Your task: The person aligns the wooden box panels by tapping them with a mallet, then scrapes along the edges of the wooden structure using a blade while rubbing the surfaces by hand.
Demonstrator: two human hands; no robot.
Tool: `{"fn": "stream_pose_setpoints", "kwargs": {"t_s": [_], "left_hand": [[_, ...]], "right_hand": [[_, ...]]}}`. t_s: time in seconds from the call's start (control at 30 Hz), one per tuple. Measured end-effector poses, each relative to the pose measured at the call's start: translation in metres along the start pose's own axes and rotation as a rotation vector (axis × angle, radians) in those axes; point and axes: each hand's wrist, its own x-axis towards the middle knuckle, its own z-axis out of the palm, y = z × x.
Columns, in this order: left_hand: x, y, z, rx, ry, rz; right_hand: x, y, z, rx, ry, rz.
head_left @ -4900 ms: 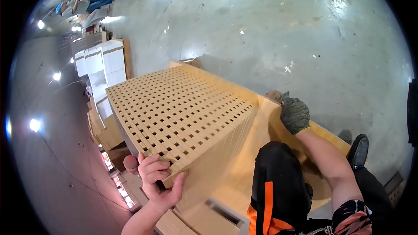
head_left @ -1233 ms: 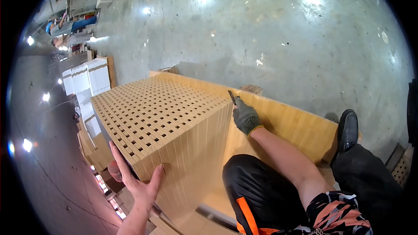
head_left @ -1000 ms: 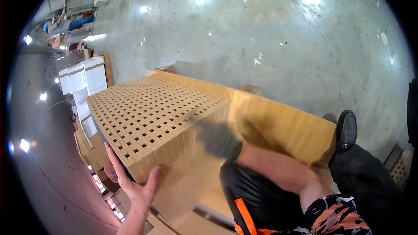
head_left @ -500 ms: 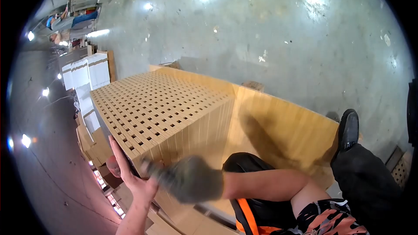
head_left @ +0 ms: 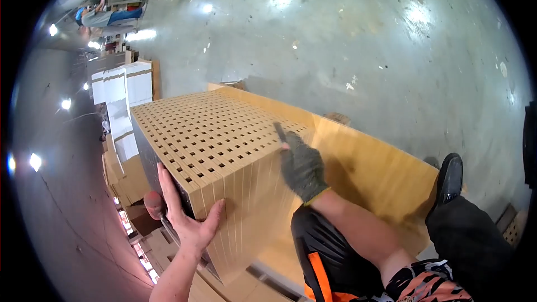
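A block of stacked tan slatted panels (head_left: 246, 204) shows rows of small square holes on its upper face. My bare left hand (head_left: 190, 226) is spread across its near corner, fingers flat along the dark side and thumb against the striped edge. My right hand (head_left: 305, 168), in a grey knit glove, is closed around a short dark flat tool (head_left: 279, 131) whose kind I cannot tell. The tool's tip points toward the holed face, near its right edge; whether it touches is unclear. Beside my left hand is a red rounded knob (head_left: 154, 204) on a metal rod.
A smooth wooden board (head_left: 380, 176) extends behind and right of the block. My black shoe (head_left: 449, 176) is by its end. White-wrapped stacks (head_left: 131, 86) and cardboard (head_left: 126, 182) lie at left. Another person (head_left: 114, 17) is far off at upper left. Grey concrete floor (head_left: 313, 39) spans the top.
My right hand, blurred earlier beside the left, has moved up and right to the block's right edge with the tool. My left hand stays on the corner, its thumb now exposed.
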Motion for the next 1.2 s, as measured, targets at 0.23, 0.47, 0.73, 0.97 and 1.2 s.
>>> {"fn": "stream_pose_setpoints", "kwargs": {"t_s": [0.23, 0.47, 0.73, 0.97, 1.2], "left_hand": [[-0.005, -0.008, 0.002, 0.008, -0.007, -0.015], [-0.003, 0.0, -0.003, 0.029, -0.07, -0.061], [-0.001, 0.002, -0.004, 0.024, -0.042, -0.051], [-0.003, 0.0, 0.002, -0.033, -0.022, -0.138], [0.002, 0.012, -0.003, -0.058, -0.047, -0.146]], "right_hand": [[-0.058, -0.102, 0.014, -0.083, -0.201, -0.783], [-0.029, -0.06, 0.013, -0.052, -0.179, -0.591], [-0.009, -0.034, 0.01, -0.23, -0.088, -0.435], [-0.094, -0.065, 0.066, -1.26, -0.105, -1.192], [-0.041, -0.05, 0.032, 0.021, -0.119, -0.542]]}}
